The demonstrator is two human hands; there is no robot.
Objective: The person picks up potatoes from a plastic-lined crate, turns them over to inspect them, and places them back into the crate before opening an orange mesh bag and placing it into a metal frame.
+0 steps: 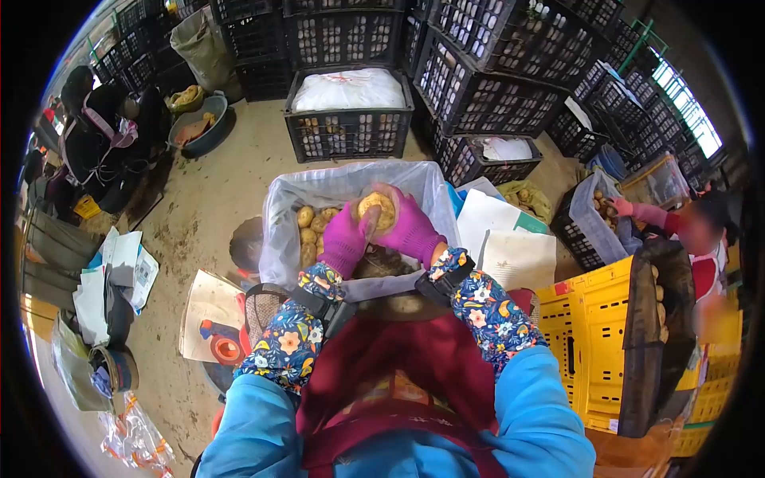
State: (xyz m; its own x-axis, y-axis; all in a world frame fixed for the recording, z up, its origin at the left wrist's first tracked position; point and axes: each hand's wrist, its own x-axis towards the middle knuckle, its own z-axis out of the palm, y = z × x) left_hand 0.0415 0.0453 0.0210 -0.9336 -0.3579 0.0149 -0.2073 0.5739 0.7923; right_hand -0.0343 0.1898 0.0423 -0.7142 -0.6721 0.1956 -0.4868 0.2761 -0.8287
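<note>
Both hands wear purple knit gloves and meet over a crate lined with clear plastic (pixel 280 199). Between them is a large yellowish potato (pixel 376 212) with dirt on its skin. My left hand (pixel 346 240) has its fingers and thumb pressed to the potato's left and lower side. Wrapped round its right side is my right hand (pixel 411 226). Several more potatoes (pixel 307 236) lie in the crate, left of my left hand. Dark soil or netting shows at the crate's bottom, below the hands.
A black crate with a white bag (pixel 348 89) stands ahead. Stacked black crates (pixel 494 88) rise behind. Yellow crates (pixel 586 342) stand at the right, beside a co-worker's pink-gloved hand (pixel 623 207). Papers (pixel 522 259) lie right of the lined crate, a tape dispenser (pixel 225 347) to its lower left.
</note>
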